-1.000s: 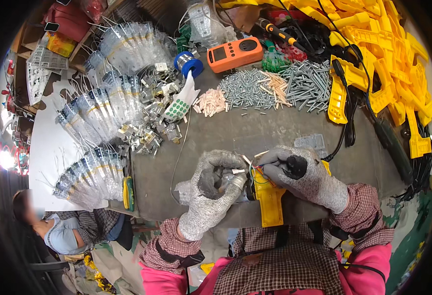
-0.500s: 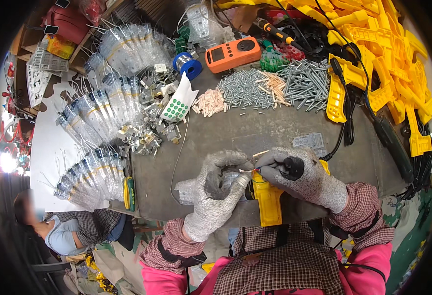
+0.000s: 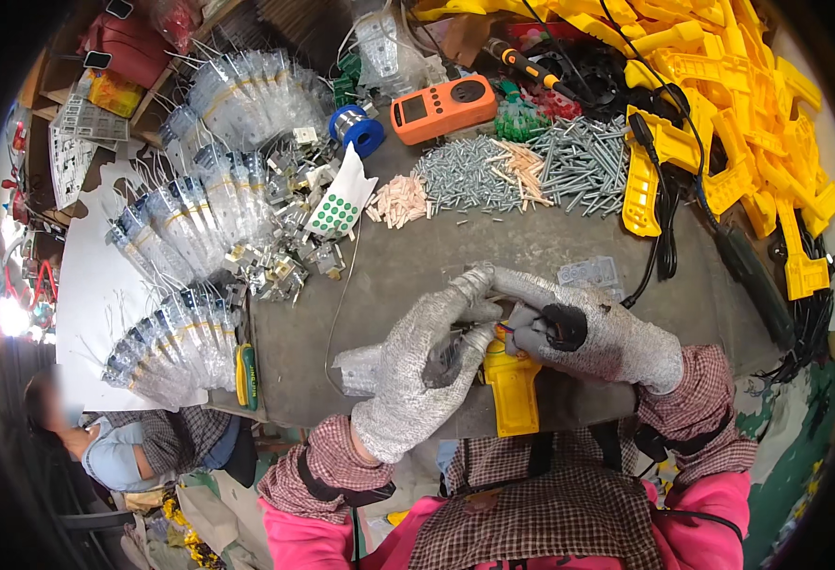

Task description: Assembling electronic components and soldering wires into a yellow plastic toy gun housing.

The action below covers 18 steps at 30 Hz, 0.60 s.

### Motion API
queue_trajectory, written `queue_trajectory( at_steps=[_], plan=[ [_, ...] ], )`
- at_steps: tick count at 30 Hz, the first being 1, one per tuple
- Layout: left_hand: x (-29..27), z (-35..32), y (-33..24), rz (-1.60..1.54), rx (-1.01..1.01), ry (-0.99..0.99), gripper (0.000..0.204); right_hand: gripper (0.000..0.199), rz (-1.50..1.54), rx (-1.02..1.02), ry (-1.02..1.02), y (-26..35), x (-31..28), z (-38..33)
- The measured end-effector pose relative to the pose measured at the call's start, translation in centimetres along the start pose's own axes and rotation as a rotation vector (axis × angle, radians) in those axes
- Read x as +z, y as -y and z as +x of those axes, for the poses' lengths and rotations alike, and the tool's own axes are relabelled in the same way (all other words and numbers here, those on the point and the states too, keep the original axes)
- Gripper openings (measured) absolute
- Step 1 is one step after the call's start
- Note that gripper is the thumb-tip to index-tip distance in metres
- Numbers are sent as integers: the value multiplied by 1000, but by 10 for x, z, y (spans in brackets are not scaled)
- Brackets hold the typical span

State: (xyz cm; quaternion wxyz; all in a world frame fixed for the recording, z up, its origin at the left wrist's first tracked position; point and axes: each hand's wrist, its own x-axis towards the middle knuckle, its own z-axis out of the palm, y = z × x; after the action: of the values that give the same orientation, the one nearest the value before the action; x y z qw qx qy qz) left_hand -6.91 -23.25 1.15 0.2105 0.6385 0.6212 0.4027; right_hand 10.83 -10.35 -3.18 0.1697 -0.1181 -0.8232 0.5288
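Both my hands wear grey knitted gloves with dark, worn patches, and they meet over a yellow plastic housing (image 3: 512,394) at the table's near edge. My left hand (image 3: 431,356) is closed, its thumb and fingers bent in beside the top of the housing; what it pinches is hidden. Thin coloured wires (image 3: 506,330) come out by the fingertips of my right hand (image 3: 574,332), which is curled and appears to grip them. A clear plastic piece (image 3: 355,369) lies left of my left hand. Beyond my right hand is a clear moulded plastic piece (image 3: 593,274).
Screws (image 3: 470,176), pale small sticks (image 3: 400,201), an orange meter (image 3: 443,109) and a solder spool (image 3: 356,131) lie farther back. Yellow housings (image 3: 750,123) pile up at the right, near a black cable. Bagged wired parts (image 3: 170,342) and a screwdriver (image 3: 247,375) lie left. Another person sits beyond.
My right hand's fingers have stretched across to my left fingertips, over the housing. The pale stick that showed between the hands is out of sight. The whole view has shifted slightly.
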Motion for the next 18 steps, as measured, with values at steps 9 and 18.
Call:
queue_trajectory(
  at_steps=[9,18],
  plan=[
    [-1,-5,12,273,136,35,51,74,249,203,132,21,-9,6],
    [5,0,5,-333,-19,-60,50,71,307,206,64,21,-11,3]
  ],
)
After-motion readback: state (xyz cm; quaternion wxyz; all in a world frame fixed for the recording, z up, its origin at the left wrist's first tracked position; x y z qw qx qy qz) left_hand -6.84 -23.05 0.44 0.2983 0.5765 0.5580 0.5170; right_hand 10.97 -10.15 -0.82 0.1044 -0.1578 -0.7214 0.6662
